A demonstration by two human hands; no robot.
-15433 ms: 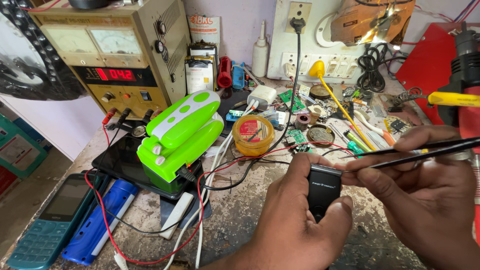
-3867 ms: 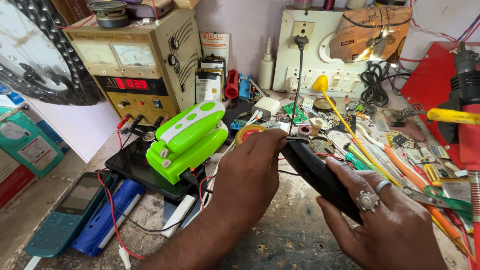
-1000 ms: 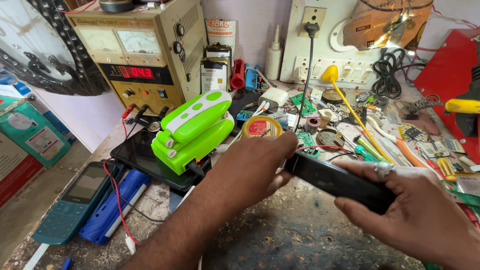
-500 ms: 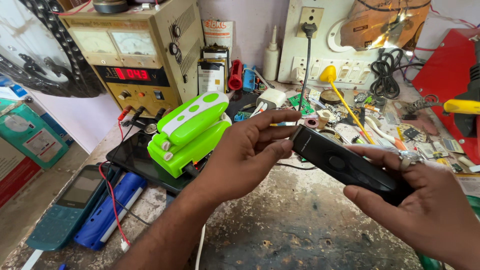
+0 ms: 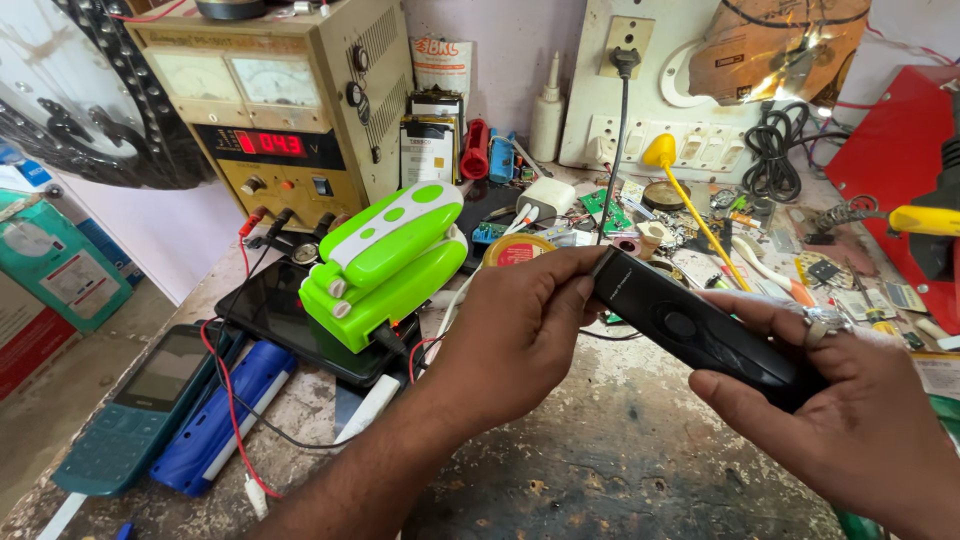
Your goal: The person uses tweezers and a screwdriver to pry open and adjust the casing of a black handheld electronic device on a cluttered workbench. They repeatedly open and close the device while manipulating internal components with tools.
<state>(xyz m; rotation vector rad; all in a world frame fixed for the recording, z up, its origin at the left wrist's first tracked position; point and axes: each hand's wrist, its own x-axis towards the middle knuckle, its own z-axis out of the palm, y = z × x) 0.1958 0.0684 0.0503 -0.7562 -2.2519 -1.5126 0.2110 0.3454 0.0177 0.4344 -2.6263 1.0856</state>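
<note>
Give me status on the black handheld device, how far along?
Done: black device is lifted off the bench. In hand: right hand grips its near end, left hand pinches the far tip. Left: its casing looks closed, no internals showing, so opening or testing appears not yet done.

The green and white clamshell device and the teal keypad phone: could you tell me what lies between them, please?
In the head view, a blue cylindrical battery pack and a red wire lie between the green and white device and the teal phone.
</note>
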